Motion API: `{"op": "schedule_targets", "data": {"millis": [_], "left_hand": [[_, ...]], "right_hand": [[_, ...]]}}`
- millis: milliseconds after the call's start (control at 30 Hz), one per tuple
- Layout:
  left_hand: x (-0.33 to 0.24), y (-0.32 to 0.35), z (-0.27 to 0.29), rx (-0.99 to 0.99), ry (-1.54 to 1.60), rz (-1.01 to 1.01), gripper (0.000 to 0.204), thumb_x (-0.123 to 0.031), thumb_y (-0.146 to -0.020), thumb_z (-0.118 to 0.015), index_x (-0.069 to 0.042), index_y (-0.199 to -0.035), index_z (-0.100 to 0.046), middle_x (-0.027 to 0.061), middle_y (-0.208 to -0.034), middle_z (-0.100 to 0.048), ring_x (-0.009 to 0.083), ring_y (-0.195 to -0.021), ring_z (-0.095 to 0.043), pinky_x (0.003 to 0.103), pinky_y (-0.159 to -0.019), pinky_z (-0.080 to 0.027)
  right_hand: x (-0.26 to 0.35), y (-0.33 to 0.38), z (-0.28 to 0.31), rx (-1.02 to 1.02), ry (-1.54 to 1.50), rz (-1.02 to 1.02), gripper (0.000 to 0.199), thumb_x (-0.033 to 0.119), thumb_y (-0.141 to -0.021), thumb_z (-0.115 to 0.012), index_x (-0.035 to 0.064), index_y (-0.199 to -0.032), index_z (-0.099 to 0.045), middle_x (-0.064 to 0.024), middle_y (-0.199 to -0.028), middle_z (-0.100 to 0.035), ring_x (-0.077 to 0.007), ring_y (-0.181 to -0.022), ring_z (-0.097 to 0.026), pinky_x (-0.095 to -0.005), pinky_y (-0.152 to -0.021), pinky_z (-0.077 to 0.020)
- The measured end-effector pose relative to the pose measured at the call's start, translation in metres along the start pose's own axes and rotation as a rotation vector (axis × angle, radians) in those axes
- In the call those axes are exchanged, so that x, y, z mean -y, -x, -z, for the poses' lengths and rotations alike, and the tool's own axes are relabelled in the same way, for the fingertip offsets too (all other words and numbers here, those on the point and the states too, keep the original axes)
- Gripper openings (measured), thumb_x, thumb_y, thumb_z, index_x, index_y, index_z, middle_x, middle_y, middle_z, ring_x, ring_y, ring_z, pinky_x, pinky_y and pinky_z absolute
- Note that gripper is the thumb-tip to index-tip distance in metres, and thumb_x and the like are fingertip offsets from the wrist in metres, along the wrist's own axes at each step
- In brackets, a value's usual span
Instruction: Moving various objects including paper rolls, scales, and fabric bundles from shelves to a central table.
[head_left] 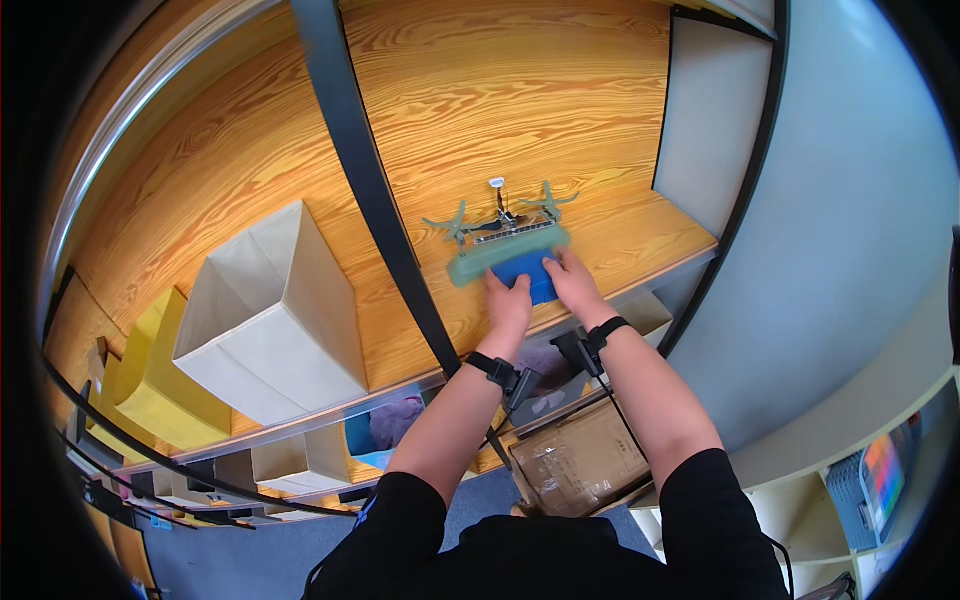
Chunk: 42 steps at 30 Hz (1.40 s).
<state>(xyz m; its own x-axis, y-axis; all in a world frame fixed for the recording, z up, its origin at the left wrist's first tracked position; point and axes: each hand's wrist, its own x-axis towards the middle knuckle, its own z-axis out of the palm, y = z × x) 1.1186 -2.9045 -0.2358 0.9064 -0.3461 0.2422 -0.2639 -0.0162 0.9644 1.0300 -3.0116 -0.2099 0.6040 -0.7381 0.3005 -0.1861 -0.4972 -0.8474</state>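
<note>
A small blue box is held between my two hands above the front part of a wood-grain shelf. My left hand grips its left side, and my right hand grips its right side; thumbs lie on the near face, while most other fingers are hidden or smeared. Just behind the box stands a green balance scale with a ruled beam, two pan supports and a white-topped upright. I cannot tell whether the box touches the scale's base.
A black upright post divides this bay from the left one, where a white fabric bin and a yellow bin stand. A grey side panel bounds the right. Below are a cardboard box and more bins.
</note>
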Motion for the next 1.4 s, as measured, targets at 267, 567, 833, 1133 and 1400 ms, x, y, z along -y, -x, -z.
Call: {"op": "schedule_targets", "data": {"millis": [267, 567, 833, 1133, 1400], "left_hand": [[-0.009, 0.001, -0.007, 0.003, 0.169, 0.157, 0.048, -0.012, -0.088, -0.056, 0.003, -0.132, -0.043, 0.0154, -0.117, -0.059, 0.0232, -0.097, -0.061, 0.034, -0.082, -0.050], [-0.071, 0.068, -0.004, 0.026, 0.564, 0.153, 0.039, -0.006, -0.093, -0.053, 0.005, -0.130, -0.046, 0.0137, -0.123, -0.057, 0.0187, -0.109, -0.055, 0.033, -0.095, -0.044], [-0.108, 0.225, 0.079, 0.139, 0.730, 0.335, 0.048, -0.009, -0.092, -0.064, 0.004, -0.134, -0.043, 0.0100, -0.130, -0.055, 0.0170, -0.119, -0.053, 0.033, -0.105, -0.041], [-0.069, 0.400, 0.274, -0.185, 0.604, 0.667, 0.053, -0.019, -0.091, -0.067, -0.002, -0.133, -0.039, 0.0127, -0.125, -0.049, 0.0260, -0.113, -0.056, 0.044, -0.090, -0.056], [-0.042, 0.521, 0.439, -0.411, 0.457, 0.678, 0.061, -0.024, -0.091, -0.069, -0.005, -0.139, -0.036, 0.0141, -0.125, -0.043, 0.0272, -0.111, -0.055, 0.040, -0.077, -0.062]], "right_hand": [[0.013, 0.002, 0.004, 0.118, -0.145, -0.084, 0.050, 0.042, -0.087, -0.058, -0.0006, -0.113, -0.065, -0.0213, -0.098, -0.070, -0.0357, -0.095, -0.066, -0.0388, -0.084, -0.0496], [0.045, 0.024, 0.054, 0.011, -0.447, 0.208, 0.045, 0.020, -0.089, -0.064, -0.0047, -0.126, -0.055, -0.0237, -0.113, -0.065, -0.0297, -0.104, -0.065, -0.0340, -0.090, -0.0487], [0.070, 0.126, 0.093, 0.412, -0.508, 0.241, 0.040, 0.017, -0.089, -0.065, -0.0045, -0.122, -0.058, -0.0189, -0.118, -0.064, -0.0236, -0.108, -0.062, -0.0329, -0.093, -0.0472], [0.069, 0.322, -0.039, 1.274, -0.599, -0.152, 0.055, 0.025, -0.092, -0.066, -0.0008, -0.134, -0.042, -0.0170, -0.122, -0.055, -0.0234, -0.114, -0.054, -0.0363, -0.096, -0.0449], [0.158, 0.470, -0.167, 1.874, -0.488, -0.468, 0.047, 0.024, -0.093, -0.062, 0.0098, -0.133, -0.042, -0.0108, -0.123, -0.049, -0.0209, -0.110, -0.055, -0.0362, -0.080, -0.0545]]}}
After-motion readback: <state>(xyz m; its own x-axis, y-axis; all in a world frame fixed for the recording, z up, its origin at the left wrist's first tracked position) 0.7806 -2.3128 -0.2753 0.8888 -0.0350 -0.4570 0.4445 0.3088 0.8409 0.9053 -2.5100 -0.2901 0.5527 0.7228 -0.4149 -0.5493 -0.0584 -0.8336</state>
